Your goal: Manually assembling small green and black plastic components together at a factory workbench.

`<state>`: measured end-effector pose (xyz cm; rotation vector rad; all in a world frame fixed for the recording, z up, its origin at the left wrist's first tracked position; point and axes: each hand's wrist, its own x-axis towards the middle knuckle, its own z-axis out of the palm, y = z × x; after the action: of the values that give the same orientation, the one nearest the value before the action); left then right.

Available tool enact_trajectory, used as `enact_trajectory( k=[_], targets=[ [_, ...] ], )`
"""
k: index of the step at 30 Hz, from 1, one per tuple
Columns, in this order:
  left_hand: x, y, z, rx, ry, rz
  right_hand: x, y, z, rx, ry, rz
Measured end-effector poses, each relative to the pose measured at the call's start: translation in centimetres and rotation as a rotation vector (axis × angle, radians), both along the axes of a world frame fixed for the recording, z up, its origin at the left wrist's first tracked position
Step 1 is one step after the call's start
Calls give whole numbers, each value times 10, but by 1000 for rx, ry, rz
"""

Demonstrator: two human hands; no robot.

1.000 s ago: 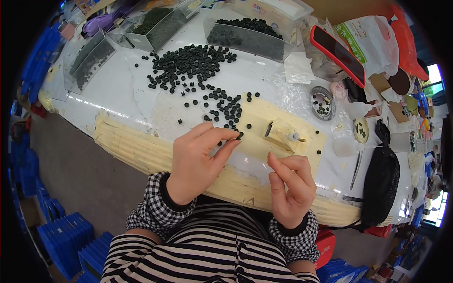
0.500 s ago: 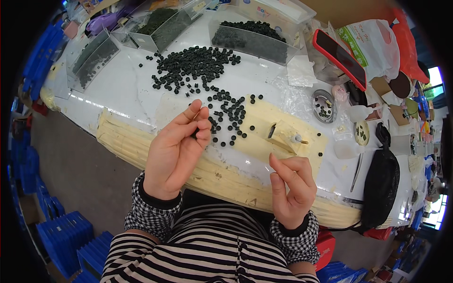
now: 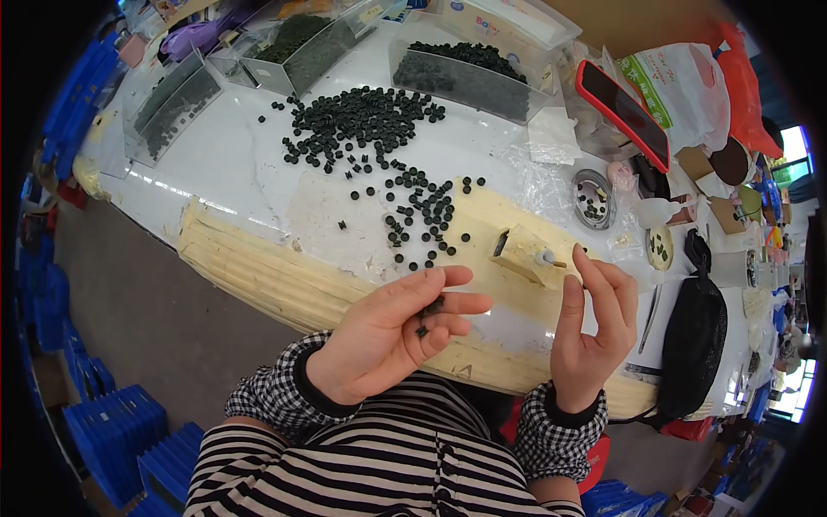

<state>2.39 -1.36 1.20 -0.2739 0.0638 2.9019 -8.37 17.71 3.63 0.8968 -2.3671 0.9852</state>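
Observation:
Palm up in front of the table's near edge, my left hand (image 3: pixel 383 336) is curled around a few small black spool-shaped parts (image 3: pixel 433 307), which show between its fingers. My right hand (image 3: pixel 596 323) is beside a taped block (image 3: pixel 525 254) that carries a grey collar and a thin brass-coloured pin (image 3: pixel 558 264). Its thumb and index fingertips are apart near the pin, and I see nothing held between them. The same kind of black parts lie in a large pile (image 3: pixel 362 119), with a looser scatter (image 3: pixel 422 207) nearer to me.
Clear bins of black parts (image 3: pixel 465 82) line the back, one at the far left (image 3: pixel 172 112). A red-cased phone (image 3: pixel 622 116) leans at the back right. Round dishes (image 3: pixel 593 200), tweezers (image 3: pixel 652 314) and a black mesh bag (image 3: pixel 693 345) are on the right. Yellow tape covers the front edge (image 3: pixel 250 263).
My left hand has moved right and toward me, away from the scattered parts, with black parts in it. My right hand has moved right and slightly up, and its fingers have spread.

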Motion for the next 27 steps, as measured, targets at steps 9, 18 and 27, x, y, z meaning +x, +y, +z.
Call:
enact_trajectory(
  k=[9, 18, 27],
  targets=[
    [-2, 17, -2, -235, -107, -101, -9, -4, -1, 76, -75, -21],
    [-8, 17, 9, -355, -230, -59, 5, 1, 11, -233, 28, -69],
    [-13, 20, -8, -314, -67, -50, 10, 1, -2, -457, -284, 162]
  ],
)
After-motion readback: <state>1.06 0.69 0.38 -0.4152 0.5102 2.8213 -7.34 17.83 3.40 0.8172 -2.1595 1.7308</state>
